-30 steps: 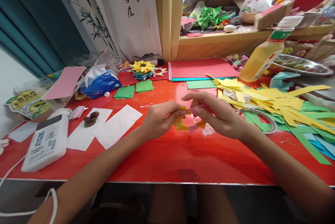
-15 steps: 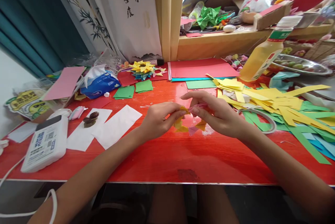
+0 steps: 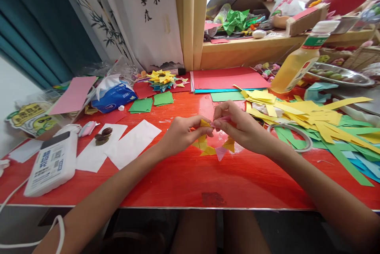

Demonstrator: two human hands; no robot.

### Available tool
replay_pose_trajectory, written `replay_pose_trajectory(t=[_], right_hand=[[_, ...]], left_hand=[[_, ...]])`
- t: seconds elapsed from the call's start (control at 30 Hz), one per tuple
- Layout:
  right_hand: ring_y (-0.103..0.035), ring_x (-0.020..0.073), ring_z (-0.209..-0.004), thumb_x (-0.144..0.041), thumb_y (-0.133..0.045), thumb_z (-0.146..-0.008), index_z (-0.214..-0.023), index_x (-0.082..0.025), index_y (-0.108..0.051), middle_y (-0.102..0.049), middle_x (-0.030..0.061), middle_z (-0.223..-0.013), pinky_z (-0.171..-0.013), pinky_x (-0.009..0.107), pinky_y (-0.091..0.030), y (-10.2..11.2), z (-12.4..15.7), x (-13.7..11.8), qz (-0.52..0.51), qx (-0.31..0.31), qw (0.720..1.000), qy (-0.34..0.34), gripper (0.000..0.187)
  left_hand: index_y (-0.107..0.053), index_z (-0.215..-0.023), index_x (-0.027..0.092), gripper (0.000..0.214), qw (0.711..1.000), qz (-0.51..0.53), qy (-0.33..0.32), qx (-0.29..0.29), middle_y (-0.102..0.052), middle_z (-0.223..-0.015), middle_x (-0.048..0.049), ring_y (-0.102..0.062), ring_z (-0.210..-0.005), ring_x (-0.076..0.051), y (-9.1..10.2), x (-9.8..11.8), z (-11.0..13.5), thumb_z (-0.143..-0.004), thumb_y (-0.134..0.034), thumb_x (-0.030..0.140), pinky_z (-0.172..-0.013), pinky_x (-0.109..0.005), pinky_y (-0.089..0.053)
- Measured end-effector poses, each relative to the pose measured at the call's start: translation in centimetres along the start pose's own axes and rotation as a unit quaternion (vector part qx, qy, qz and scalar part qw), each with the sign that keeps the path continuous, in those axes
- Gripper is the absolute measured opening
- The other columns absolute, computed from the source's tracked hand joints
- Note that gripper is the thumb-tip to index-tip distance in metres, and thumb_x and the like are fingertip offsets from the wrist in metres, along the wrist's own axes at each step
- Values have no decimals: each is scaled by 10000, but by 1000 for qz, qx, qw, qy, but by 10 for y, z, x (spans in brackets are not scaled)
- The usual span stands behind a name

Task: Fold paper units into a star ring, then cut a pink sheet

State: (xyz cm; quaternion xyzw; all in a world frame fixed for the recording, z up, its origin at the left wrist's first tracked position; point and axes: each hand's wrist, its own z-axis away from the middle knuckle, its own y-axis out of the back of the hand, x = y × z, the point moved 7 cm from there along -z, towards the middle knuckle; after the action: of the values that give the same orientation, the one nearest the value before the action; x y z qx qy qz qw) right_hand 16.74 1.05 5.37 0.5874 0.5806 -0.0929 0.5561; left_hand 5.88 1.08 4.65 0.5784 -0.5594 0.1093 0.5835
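Between my hands hangs a partial ring of folded paper pieces [image 3: 208,150], mostly yellow with a pink one [image 3: 220,153] at its lower right. My left hand [image 3: 190,133] pinches a yellow folded piece at the ring's upper left. Close against it, the fingertips of my right hand [image 3: 237,125] are pressed together on a small pink folded paper piece [image 3: 225,118], touching the yellow one. My fingers partly cover where the two papers meet. The ring is held just above the red tabletop [image 3: 166,182].
Yellow paper strips [image 3: 314,113] and a tape roll [image 3: 305,139] lie at the right, near a juice bottle [image 3: 297,60]. White paper sheets [image 3: 136,143], a white box [image 3: 53,163] and a blue tissue pack [image 3: 114,97] are at the left. Behind stands a finished-looking paper star stack [image 3: 162,79].
My right hand has shifted slightly left, bringing the pink piece against the yellow one, and its fingers have curled in more. The ring hangs a little more into view.
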Motion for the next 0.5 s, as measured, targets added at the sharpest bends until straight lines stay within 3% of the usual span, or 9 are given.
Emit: replay_pose_trajectory(t=[0.23, 0.5], right_hand=[[-514, 101, -696, -191, -358, -875, -879, -201, -340, -456, 1, -795, -579, 251, -388, -3, 1, 0, -5, -31, 1000, 4, 21], [-474, 98, -657, -208, -352, -874, -880, -198, -338, -485, 4, -765, -565, 243, -365, -2, 2, -1, 65, -44, 997, 7, 19]], left_hand=[[-608, -863, 163, 222, 998, 48, 45, -24, -665, -769, -21, -601, -716, -118, -5, -9, -1, -798, -503, 347, -640, -212, -461], [-513, -895, 166, 195, 990, 120, 60, -34, -659, -754, -24, -607, -709, -123, -9, -12, -3, -786, -529, 327, -646, -226, -462]])
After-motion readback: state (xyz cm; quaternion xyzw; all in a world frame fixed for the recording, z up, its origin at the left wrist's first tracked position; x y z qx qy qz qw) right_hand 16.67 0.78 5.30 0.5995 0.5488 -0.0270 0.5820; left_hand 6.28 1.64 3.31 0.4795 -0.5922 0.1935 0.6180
